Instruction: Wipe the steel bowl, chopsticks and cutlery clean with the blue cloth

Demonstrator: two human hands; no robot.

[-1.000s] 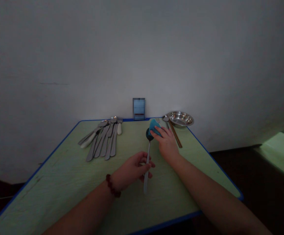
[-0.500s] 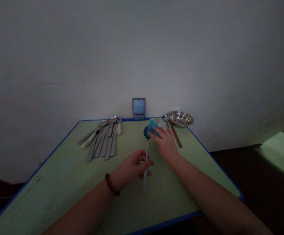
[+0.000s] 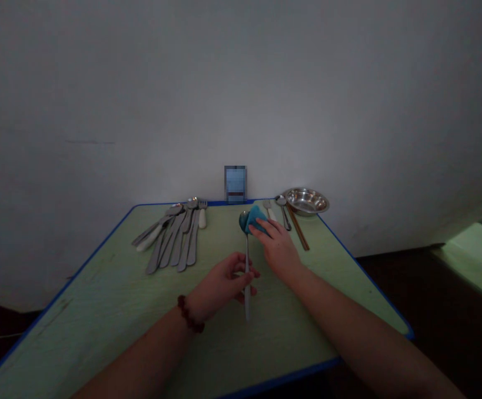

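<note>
My left hand [image 3: 224, 281], with a dark beaded bracelet at its wrist, grips the handle of a long metal spoon [image 3: 247, 249]. The spoon stands tilted up off the table, its bowl at the far end. My right hand [image 3: 278, 249] presses a blue sponge [image 3: 256, 219] against the spoon's bowl [image 3: 244, 221], which is partly hidden behind the sponge. A fork or spoon [image 3: 268, 209] lies just beyond my right fingers, and a small spoon [image 3: 283, 213] lies to their right.
A green table [image 3: 100, 299] with a blue edge fills the lower view. Several knives, forks and spoons [image 3: 174, 238] lie in a row at its far left. A steel bowl [image 3: 306, 201] and chopsticks [image 3: 297, 228] are far right. A blurred blue object [image 3: 235, 183] stands against the wall.
The spoon's bowl has tilted left and shows more beside the sponge. Both hands and the sponge have shifted slightly left and toward me.
</note>
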